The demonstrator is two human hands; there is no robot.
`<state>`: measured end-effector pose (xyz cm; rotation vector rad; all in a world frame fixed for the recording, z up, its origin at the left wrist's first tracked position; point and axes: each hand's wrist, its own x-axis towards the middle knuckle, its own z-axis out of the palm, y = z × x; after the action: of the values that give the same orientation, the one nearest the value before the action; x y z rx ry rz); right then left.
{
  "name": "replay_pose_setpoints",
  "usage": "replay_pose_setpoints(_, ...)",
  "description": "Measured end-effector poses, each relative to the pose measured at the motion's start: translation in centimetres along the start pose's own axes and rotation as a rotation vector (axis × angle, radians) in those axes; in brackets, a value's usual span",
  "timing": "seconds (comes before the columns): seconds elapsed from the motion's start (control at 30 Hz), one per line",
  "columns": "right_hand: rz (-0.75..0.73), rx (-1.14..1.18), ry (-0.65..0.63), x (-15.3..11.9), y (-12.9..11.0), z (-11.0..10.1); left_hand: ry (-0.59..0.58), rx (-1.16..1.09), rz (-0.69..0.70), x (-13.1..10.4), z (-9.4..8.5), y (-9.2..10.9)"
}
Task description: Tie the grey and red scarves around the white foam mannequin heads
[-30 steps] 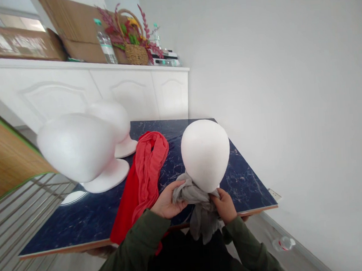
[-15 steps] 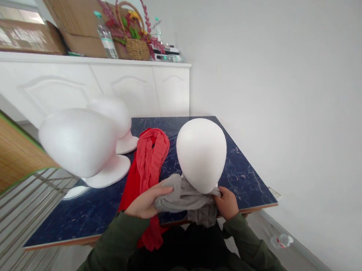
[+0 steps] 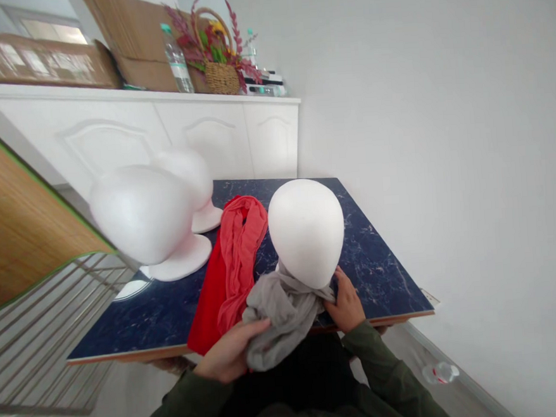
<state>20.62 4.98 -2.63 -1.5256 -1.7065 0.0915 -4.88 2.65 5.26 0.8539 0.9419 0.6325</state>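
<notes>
A white mannequin head stands upright near the front edge of the dark blue marbled table. Around its neck goes a grey scarf, bunched toward the front left. My left hand is closed on the loose bunch of the scarf, in front of the table edge. At the right of the neck, my right hand grips the scarf's other side, its fingertips partly hidden. Just left of the head lie a coral scarf and a bright red cloth partly beneath it.
Two more white mannequin heads stand at the table's left. A metal wire rack and a wooden board are at far left. Behind, a white cabinet carries boxes, bottles and a flower basket. A plastic bottle lies on the floor.
My left hand has drawn the grey scarf down and toward me, and its bunch now hangs lower. My right hand stays beside the neck. The view has shifted slightly left.
</notes>
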Motion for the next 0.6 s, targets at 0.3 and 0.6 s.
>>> replay_pose_setpoints(0.3, 0.027, 0.11, -0.136, 0.1, -0.2, 0.2, -0.323, 1.039, 0.274, -5.0, 0.9, 2.5)
replay_pose_setpoints(0.6, 0.093, 0.434, -0.187, 2.1, 0.2, -1.9, 0.16, 0.656, 0.517, 2.4, 2.2, 1.6)
